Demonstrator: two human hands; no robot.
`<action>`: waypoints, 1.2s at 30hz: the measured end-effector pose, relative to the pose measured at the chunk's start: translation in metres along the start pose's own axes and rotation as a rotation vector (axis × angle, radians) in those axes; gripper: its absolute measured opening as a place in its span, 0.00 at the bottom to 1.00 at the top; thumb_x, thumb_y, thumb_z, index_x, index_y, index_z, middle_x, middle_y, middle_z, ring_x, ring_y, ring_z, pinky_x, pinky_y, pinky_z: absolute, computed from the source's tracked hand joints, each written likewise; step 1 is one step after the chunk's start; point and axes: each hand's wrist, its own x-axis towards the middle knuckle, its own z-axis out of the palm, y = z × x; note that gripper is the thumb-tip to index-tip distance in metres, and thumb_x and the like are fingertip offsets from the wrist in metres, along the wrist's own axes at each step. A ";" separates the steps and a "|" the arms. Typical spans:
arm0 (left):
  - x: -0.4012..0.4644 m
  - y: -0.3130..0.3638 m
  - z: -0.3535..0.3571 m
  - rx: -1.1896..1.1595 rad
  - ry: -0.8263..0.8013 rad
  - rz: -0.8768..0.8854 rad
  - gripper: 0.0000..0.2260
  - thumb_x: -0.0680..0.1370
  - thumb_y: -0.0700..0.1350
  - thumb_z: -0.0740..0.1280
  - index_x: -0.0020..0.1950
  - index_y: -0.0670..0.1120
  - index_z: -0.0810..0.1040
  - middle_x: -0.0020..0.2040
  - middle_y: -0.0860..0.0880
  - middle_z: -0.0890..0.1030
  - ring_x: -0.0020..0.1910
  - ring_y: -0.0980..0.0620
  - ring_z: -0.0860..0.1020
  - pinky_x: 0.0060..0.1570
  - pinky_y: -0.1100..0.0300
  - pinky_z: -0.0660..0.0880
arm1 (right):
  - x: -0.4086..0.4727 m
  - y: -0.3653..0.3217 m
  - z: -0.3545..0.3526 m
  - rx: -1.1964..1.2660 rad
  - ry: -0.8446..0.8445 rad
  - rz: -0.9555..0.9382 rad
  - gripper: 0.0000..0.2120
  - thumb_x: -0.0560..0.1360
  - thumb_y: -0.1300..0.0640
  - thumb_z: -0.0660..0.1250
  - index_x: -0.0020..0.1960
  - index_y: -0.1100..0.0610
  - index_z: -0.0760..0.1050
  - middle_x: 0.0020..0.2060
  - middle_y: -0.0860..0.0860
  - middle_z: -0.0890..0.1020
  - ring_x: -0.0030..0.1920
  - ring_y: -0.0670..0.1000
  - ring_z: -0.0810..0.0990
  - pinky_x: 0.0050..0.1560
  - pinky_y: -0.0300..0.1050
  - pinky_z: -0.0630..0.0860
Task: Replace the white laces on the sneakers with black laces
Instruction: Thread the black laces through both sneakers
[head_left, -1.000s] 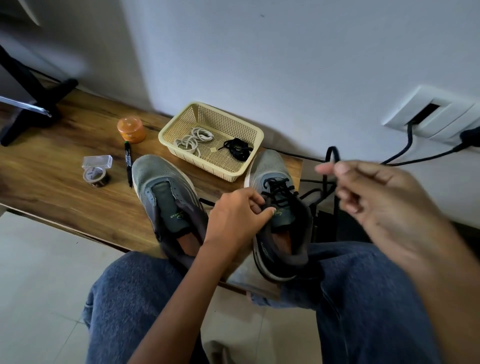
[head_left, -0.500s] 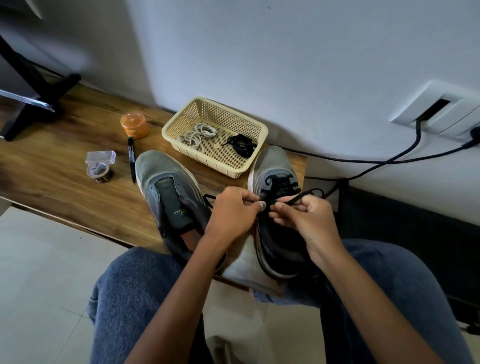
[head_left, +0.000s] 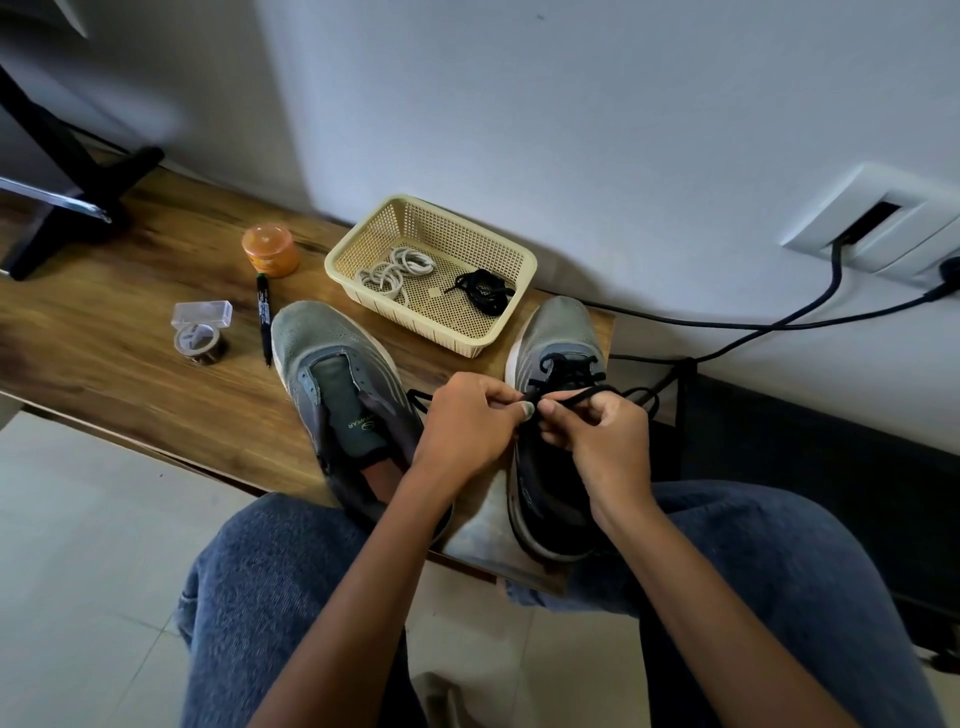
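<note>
Against a pale wall, a wooden worktop (head_left: 104, 338) carries both sneakers. White laces (head_left: 397, 270) lie removed in the basket (head_left: 519, 270), beside a spare black lace (head_left: 483, 291). The right sneaker (head_left: 558, 343) is partly threaded with a black lace (head_left: 571, 397), pinched by the curled fingers of the left hand (head_left: 467, 431) and right hand (head_left: 602, 441). The left sneaker (head_left: 332, 374) is seen unlaced, so roughly half appears left.

Wooden bench (head_left: 130, 332), 2 sneakers (head_left: 332, 374) (grey), basket (head_left: 519, 270), marker (head_left: 264, 322), tape (head_left: 200, 343)
</note>
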 end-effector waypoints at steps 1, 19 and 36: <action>0.000 0.000 0.000 0.001 0.006 0.001 0.05 0.74 0.45 0.73 0.49 0.47 0.85 0.38 0.52 0.84 0.41 0.54 0.82 0.47 0.59 0.79 | 0.001 0.000 0.001 -0.015 0.006 -0.005 0.04 0.73 0.67 0.70 0.42 0.60 0.80 0.34 0.54 0.83 0.33 0.44 0.82 0.38 0.38 0.81; -0.001 0.002 -0.001 -0.068 -0.009 -0.039 0.03 0.75 0.43 0.73 0.47 0.46 0.84 0.36 0.51 0.84 0.34 0.57 0.82 0.47 0.57 0.81 | -0.002 0.003 -0.004 -0.191 -0.011 -0.099 0.06 0.73 0.65 0.71 0.40 0.56 0.79 0.34 0.51 0.84 0.35 0.46 0.84 0.42 0.44 0.81; -0.001 0.001 -0.004 -0.259 -0.128 -0.137 0.09 0.80 0.40 0.64 0.44 0.44 0.82 0.40 0.42 0.83 0.36 0.52 0.81 0.43 0.56 0.79 | 0.003 0.000 -0.006 -0.113 -0.034 -0.033 0.05 0.69 0.65 0.75 0.39 0.56 0.82 0.34 0.52 0.85 0.34 0.47 0.84 0.38 0.40 0.79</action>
